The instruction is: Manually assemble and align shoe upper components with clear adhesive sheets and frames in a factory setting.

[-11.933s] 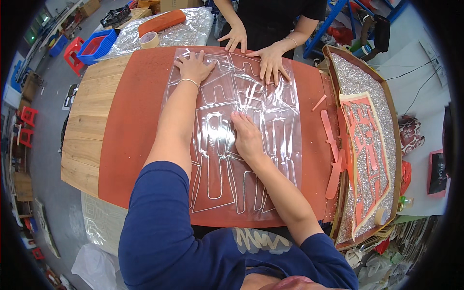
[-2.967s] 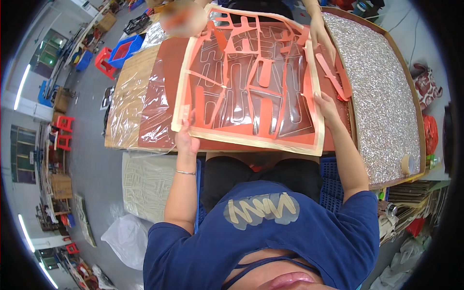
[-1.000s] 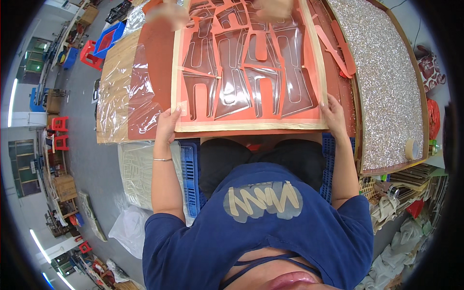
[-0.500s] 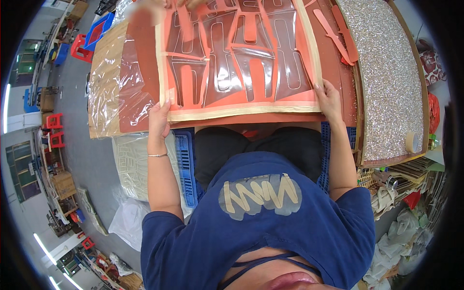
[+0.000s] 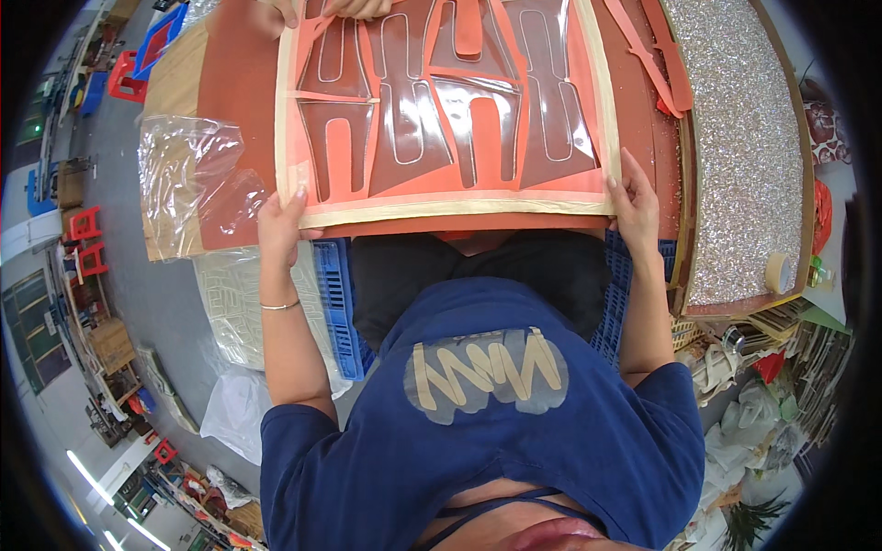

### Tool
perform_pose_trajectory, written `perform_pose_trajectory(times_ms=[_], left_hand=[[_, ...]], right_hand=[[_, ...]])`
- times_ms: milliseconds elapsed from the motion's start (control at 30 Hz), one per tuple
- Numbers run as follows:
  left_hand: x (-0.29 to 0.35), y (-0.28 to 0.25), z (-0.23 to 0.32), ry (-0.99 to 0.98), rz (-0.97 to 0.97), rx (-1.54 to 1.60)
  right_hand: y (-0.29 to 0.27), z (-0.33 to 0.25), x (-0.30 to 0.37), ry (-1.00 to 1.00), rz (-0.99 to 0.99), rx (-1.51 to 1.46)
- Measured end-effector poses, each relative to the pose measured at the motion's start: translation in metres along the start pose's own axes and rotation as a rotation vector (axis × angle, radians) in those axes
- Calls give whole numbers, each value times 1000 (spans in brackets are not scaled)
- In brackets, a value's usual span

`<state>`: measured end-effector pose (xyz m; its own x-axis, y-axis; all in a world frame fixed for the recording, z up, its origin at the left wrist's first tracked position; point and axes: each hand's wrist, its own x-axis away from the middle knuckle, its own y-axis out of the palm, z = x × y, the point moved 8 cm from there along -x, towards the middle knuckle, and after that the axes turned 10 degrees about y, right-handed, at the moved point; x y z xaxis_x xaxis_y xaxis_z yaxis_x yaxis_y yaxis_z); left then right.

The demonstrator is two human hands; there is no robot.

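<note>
A rectangular coral template sheet point(image 5: 413, 180) edged in cream tape lies over a reddish-brown work surface in front of me. It has several long cut-outs, some showing shiny clear film. My left hand point(image 5: 281, 225) pinches its near left corner, thumb on top and fingers partly hidden beneath. At the near right corner my right hand point(image 5: 634, 202) grips the taped edge, its thumb against the tape. Another person's hand point(image 5: 361, 8) is over the sheet's far left part, next to a coral strip; that person's other hand point(image 5: 274, 13) is by the far left edge.
Clear plastic film point(image 5: 188, 179) covers the table's left side. Loose coral strips point(image 5: 648, 55) lie at the far right. Beside them stands a glittery silver board point(image 5: 735, 165) with a tape roll point(image 5: 778, 273) on it. Blue crates point(image 5: 338, 308) flank my legs.
The coral strip inside the upper left cut-out is gone from there, and the other person's hands show more. The view has shifted slightly; both my hands stay on the sheet's near corners.
</note>
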<state>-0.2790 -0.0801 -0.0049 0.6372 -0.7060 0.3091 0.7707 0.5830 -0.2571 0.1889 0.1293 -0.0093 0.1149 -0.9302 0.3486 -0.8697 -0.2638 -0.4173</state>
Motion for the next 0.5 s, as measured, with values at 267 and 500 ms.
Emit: perform_pose_trajectory(times_ms=[267, 500], left_hand=[[-3, 2, -1, -16, -56, -40], [-2, 0, -12, -11, -13, -1]], right_hand=[[-2, -2, 5, -98, 12, 39], [-2, -8, 7, -241, 66, 187]])
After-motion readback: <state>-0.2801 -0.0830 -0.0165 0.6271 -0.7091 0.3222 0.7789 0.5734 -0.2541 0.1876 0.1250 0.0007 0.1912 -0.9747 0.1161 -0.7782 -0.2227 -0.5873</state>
